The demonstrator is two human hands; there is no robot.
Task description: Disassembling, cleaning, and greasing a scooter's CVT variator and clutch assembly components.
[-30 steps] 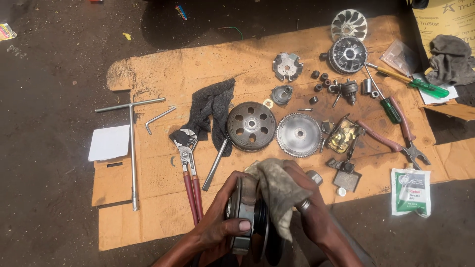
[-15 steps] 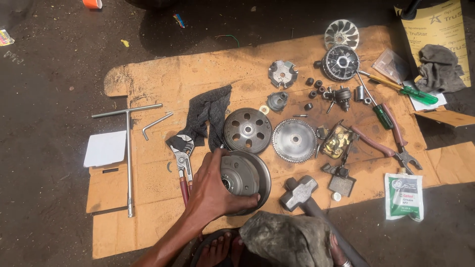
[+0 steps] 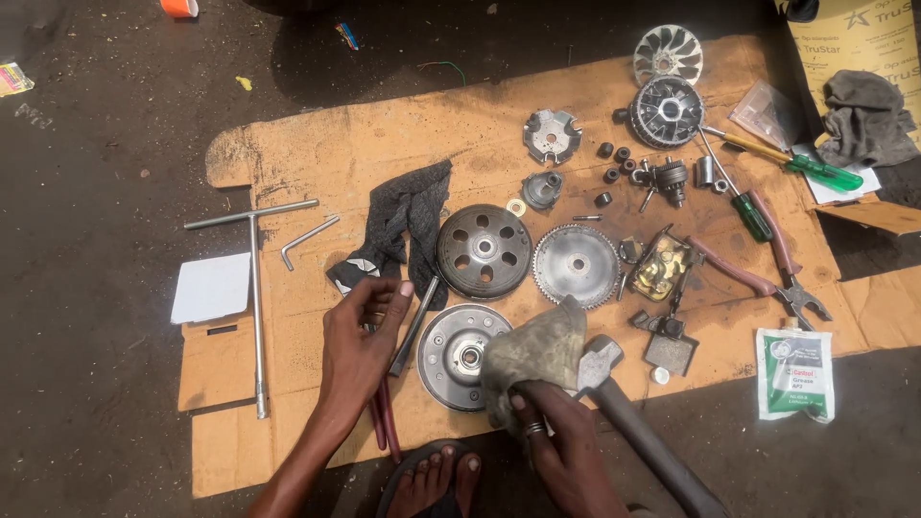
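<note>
Clutch pulley disc (image 3: 462, 355) lies flat on the cardboard sheet (image 3: 317, 153), near its front edge, between both hands. A grey rag (image 3: 532, 355) overlaps its right rim.

Right hand (image 3: 561, 436): fingers closed, pinching the lower part of the rag; ring on one finger. Rag bunches up above the hand and hides part of the disc's right edge. Hand does not touch the disc directly, as far as I can see.

Left hand (image 3: 360, 331): fingers loosely curled, half open, resting on the red-handled pliers (image 3: 384, 427) and just beside a dark metal bar (image 3: 414, 312) that leans toward the disc. Whether it actually grips the pliers: cannot tell, the palm covers the upper handles and the jaw end.

Hammer (image 3: 624, 412) lies just right of the rag, head touching or nearly touching it; handle runs off the bottom edge.

Behind the disc: a round clutch bell (image 3: 484, 251) and a toothed round plate (image 3: 577, 266), side by side, with a black cloth (image 3: 408, 216) to their left. T-handle wrench (image 3: 254, 288) and an L-key (image 3: 307, 240) are well apart on the left.

Cut off: both forearms at the bottom edge, and a sandalled foot (image 3: 441, 480) partly out of view. Small parts at the upper right are too small to identify.
</note>
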